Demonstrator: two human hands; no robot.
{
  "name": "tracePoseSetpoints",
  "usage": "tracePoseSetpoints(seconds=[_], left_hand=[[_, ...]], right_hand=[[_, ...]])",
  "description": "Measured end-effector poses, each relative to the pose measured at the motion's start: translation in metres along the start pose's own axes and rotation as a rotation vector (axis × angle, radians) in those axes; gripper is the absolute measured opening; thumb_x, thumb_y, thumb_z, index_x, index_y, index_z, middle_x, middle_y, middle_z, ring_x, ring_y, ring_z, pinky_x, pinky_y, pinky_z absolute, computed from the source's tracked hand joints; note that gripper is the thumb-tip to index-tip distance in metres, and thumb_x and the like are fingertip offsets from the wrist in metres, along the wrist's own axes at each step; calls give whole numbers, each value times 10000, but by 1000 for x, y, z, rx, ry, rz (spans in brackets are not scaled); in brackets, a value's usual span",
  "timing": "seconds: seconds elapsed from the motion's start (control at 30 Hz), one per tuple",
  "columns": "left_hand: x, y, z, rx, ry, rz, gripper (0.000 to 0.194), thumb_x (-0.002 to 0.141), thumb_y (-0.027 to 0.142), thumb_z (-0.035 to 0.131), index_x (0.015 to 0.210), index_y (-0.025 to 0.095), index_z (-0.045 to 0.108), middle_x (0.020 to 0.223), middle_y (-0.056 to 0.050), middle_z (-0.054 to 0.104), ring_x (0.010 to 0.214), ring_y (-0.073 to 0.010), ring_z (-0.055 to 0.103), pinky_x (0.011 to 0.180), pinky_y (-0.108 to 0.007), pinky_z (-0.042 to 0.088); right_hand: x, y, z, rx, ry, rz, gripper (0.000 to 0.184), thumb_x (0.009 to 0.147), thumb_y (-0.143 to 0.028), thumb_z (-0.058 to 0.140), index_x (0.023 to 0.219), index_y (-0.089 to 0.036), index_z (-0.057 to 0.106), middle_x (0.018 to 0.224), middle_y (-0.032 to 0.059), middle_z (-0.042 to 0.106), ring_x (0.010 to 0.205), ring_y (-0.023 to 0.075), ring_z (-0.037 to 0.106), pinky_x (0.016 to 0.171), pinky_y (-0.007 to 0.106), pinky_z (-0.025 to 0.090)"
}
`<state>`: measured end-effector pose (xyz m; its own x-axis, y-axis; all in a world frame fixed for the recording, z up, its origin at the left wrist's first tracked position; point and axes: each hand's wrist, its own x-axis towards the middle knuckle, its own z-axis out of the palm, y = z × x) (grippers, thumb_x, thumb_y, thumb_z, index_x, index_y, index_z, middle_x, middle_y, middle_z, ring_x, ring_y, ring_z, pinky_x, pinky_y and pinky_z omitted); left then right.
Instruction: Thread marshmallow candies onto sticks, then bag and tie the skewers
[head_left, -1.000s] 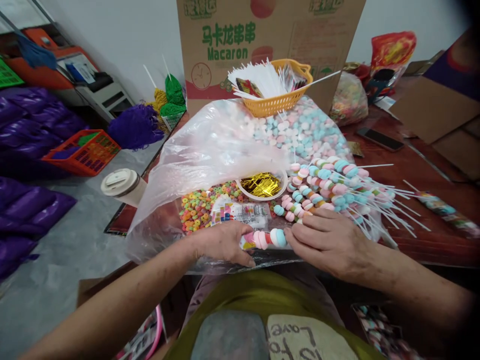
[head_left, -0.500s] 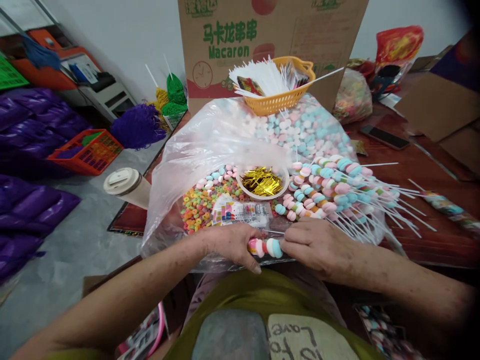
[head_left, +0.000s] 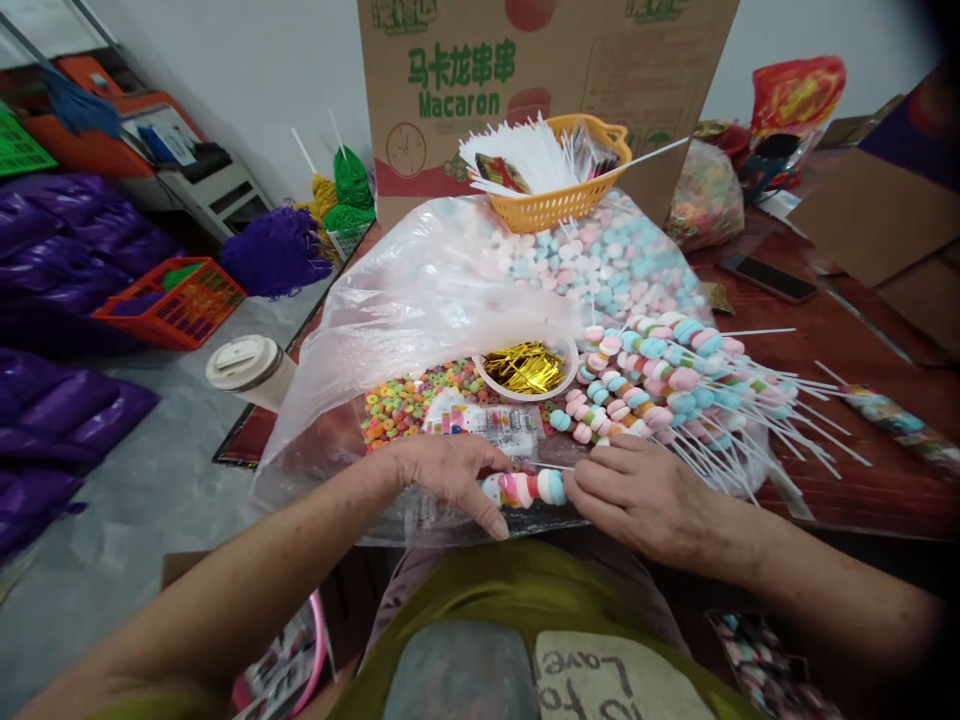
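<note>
A marshmallow skewer (head_left: pixel 529 489) lies crosswise between my hands at the table's front edge. Clear printed plastic (head_left: pixel 496 490) covers its left part, with pink, white and blue sweets showing to the right. My left hand (head_left: pixel 448 478) is curled about that plastic-covered end, thumb below and fingers above. My right hand (head_left: pixel 637 500) is closed at the skewer's right end; its fingers hide what they grip there. Just beyond lie a stack of clear printed bags (head_left: pixel 510 425), ring-shaped candies (head_left: pixel 405 405) and a bowl (head_left: pixel 480 383) of gold twist ties (head_left: pixel 525 367).
Finished marshmallow skewers (head_left: pixel 675 380) are piled at right, sticks pointing outward. A large plastic bag (head_left: pixel 390 290) of loose marshmallows spreads behind. An orange basket (head_left: pixel 540 205) of white sticks stands before a cardboard box (head_left: pixel 480 60). A lidded cup (head_left: pixel 251 370) is left; a phone (head_left: pixel 769 277) lies right.
My left hand has slid left along the skewer, uncovering more of the printed plastic. My right hand stays nearly in place. The big bag's front edge has spread left, over some loose marshmallows.
</note>
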<state>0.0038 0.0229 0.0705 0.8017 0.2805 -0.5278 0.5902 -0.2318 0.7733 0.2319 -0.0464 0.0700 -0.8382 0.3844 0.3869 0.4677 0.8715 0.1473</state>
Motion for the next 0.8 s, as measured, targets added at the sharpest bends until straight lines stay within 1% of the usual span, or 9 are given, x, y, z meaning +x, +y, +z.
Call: tracePoseSetpoints(seconds=[0.07,0.17,0.27,0.33,0.4,0.53,0.67,0.73,0.8], left_hand=[[-1,-1,-2,-121,-105,20,350,593,402,719,827,166,609,687,38,589,613,-105,502,575,-203,396],[6,-1,7,-332,-186,28,394,539,342,763,841,174,574,705,31,602,624,-110,527,586,-216,412],[13,0,17,-419,-188,-10,371,526,348,760,776,166,553,639,38,560,576,-108,514,552,-225,406],[13,3,19,-291,-72,16,302,574,346,722,745,162,553,619,48,522,569,-96,479,552,-218,386],[11,6,19,-73,90,38,269,606,325,694,786,167,569,659,48,527,622,-101,478,580,-210,372],[3,17,22,288,319,-66,302,635,385,660,850,187,580,742,22,586,682,-136,522,566,-212,351],[0,20,30,576,522,-170,307,705,455,584,857,189,586,740,-23,625,666,-178,556,568,-248,355],[-1,16,32,757,634,-142,302,739,449,560,851,171,595,737,-54,633,701,-202,567,640,-284,366],[-2,10,33,857,690,-84,349,758,494,534,801,155,606,711,-70,627,711,-207,562,681,-301,356]], right_hand=[[2,-2,-8,-47,47,-54,177,851,-125,429,758,-153,577,687,18,562,620,131,432,609,319,295],[4,-4,-16,-120,110,-103,181,845,-118,419,781,-155,584,727,33,585,620,126,441,596,318,307],[1,-5,-19,-136,126,-122,186,841,-112,416,782,-147,589,743,44,595,620,128,447,574,314,300],[-3,-5,-19,-118,91,-121,185,840,-108,420,775,-145,589,735,42,593,614,129,444,570,313,288],[-7,-5,-18,-92,22,-101,203,847,-114,409,751,-149,584,711,37,584,603,132,435,568,315,273],[-12,-8,-14,-36,-87,-25,227,861,-119,381,746,-157,574,679,28,557,588,139,412,561,315,247],[-13,-8,-11,31,-57,134,230,829,-77,373,732,-155,566,605,16,499,555,137,375,533,300,219],[-14,-6,-10,83,-65,225,229,807,-72,370,707,-160,557,596,15,484,541,134,361,516,294,201],[-15,-4,-10,120,-81,273,220,793,-67,375,707,-163,553,614,17,495,546,128,366,513,289,198]])
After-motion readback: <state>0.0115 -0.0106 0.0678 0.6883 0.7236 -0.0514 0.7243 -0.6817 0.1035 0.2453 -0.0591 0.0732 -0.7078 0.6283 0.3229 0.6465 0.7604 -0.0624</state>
